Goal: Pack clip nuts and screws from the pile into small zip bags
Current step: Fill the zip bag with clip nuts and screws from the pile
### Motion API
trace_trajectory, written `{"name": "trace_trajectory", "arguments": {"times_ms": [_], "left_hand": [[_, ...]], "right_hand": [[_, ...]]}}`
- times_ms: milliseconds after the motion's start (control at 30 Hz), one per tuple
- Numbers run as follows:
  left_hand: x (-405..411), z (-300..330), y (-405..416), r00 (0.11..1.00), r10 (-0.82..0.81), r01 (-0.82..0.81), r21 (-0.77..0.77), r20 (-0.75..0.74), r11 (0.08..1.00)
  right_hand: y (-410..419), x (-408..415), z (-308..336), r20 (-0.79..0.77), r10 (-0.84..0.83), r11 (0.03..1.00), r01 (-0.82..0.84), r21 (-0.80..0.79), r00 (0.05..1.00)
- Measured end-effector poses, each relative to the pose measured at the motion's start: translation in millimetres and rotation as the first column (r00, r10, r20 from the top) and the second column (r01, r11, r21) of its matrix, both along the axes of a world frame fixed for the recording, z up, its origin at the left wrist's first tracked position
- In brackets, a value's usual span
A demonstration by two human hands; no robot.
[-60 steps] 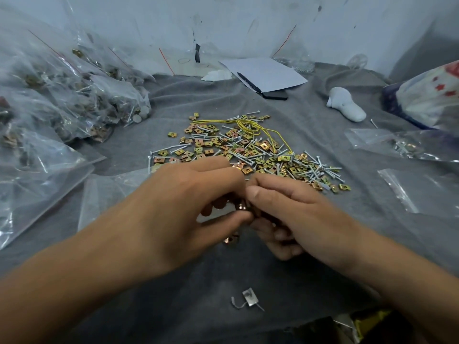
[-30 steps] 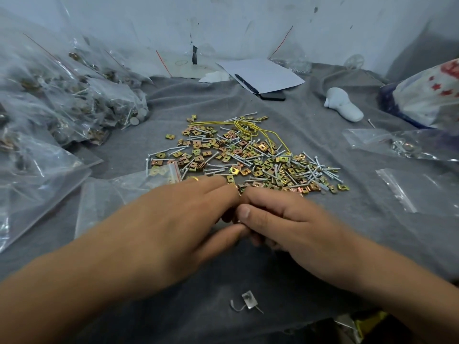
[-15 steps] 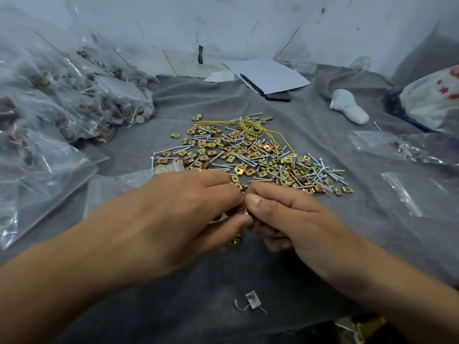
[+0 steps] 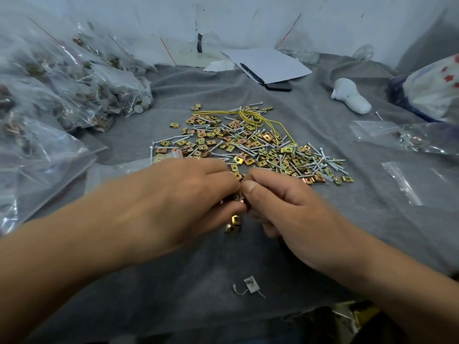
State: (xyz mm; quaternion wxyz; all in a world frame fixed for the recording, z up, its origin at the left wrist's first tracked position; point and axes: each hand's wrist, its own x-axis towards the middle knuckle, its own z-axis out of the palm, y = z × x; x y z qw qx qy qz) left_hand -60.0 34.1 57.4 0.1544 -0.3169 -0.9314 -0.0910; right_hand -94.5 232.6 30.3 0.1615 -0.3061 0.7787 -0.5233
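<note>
Two bare hands meet at the centre of a grey cloth-covered surface (image 4: pixel 310 95), seen from above. The left hand (image 4: pixel 173 202) and the right hand (image 4: pixel 280 207) have their fingers curled and their fingertips pressed together, pinching a small clear zip bag (image 4: pixel 237 197) between them; the bag is mostly hidden by the fingers, with a few brass-coloured clip nuts (image 4: pixel 234 223) showing just below the thumbs. Just beyond the hands lies the pile of clip nuts and screws (image 4: pixel 248 145), gold squares mixed with silver screws, with a yellow rubber band (image 4: pixel 255 120) looped across its far side. To the left is a heap of filled zip bags (image 4: pixel 74 90). To the right lie one bag with a few parts (image 4: pixel 407 140) and, nearer, an empty zip bag (image 4: pixel 422 184). At the far edge are a white sheet of paper (image 4: pixel 268 64) over a dark phone (image 4: pixel 279 86), and a white rounded object (image 4: pixel 350 98). A small silver clip (image 4: pixel 249 286) lies alone on the cloth near the viewer.
</note>
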Motion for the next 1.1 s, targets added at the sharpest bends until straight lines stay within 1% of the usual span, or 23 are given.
{"name": "trace_trajectory", "arguments": {"times_ms": [67, 133, 200, 267, 333, 433, 500, 533, 600, 667, 733, 867, 1000, 1100], "left_hand": [[-4, -1, -2, 1.0, -0.003, 0.003, 0.0, 0.017, 1.0], [-8, -1, -11, 0.999, 0.019, -0.021, 0.04, 0.037, 0.999], [-10, 0, -21, 0.997, 0.062, -0.066, 0.1, 0.046, 0.993], [-8, 3, -25, 0.998, 0.05, -0.053, 0.137, 0.023, 0.989], [-6, 5, -17, 1.0, 0.008, -0.006, 0.113, -0.021, 0.994], [-2, 6, -7, 0.997, -0.001, 0.008, 0.109, -0.072, 0.994], [-2, 6, -6, 0.99, 0.019, -0.011, 0.061, -0.139, 0.998], [-2, 5, -6, 0.985, 0.02, -0.014, 0.033, -0.173, 0.999], [-5, 3, -6, 0.975, -0.003, 0.001, -0.007, -0.224, 1.0], [-7, 1, -5, 0.969, -0.038, 0.032, -0.027, -0.242, 0.999], [-8, 2, -4, 0.966, -0.054, 0.047, -0.036, -0.253, 0.998], [-10, -3, -5, 0.963, -0.058, 0.051, -0.032, -0.264, 0.998], [-14, -7, -4, 0.963, -0.064, 0.058, -0.029, -0.26, 0.998], [-14, -8, -3, 0.967, -0.072, 0.066, -0.034, -0.245, 0.997]], "right_hand": [[-1, 0, 0, -0.028, -0.017, 1.0, 0.018, 0.005, 0.999], [-1, 1, -1, -0.049, -0.043, 0.999, 0.043, 0.008, 0.998], [3, 1, -2, -0.019, -0.054, 0.999, 0.054, -0.008, 0.998], [7, -3, 0, 0.083, -0.063, 0.996, 0.068, -0.055, 0.995], [8, -6, 2, 0.199, -0.065, 0.989, 0.09, -0.119, 0.978], [0, -2, 1, 0.367, 0.058, 0.959, 0.05, -0.279, 0.928], [-3, 0, 0, 0.425, 0.124, 0.928, 0.047, -0.371, 0.897], [-3, 0, 0, 0.433, 0.129, 0.92, 0.055, -0.388, 0.892], [-2, -2, 2, 0.417, 0.116, 0.92, 0.06, -0.386, 0.901], [-1, -3, 5, 0.39, 0.075, 0.927, 0.08, -0.366, 0.918], [-1, -2, 6, 0.395, 0.032, 0.919, 0.128, -0.373, 0.918], [-3, 2, 6, 0.477, 0.05, 0.894, 0.173, -0.413, 0.878], [-5, 5, 4, 0.591, 0.037, 0.861, 0.274, -0.428, 0.806], [-9, 7, 1, 0.601, 0.032, 0.85, 0.294, -0.437, 0.799]]}}
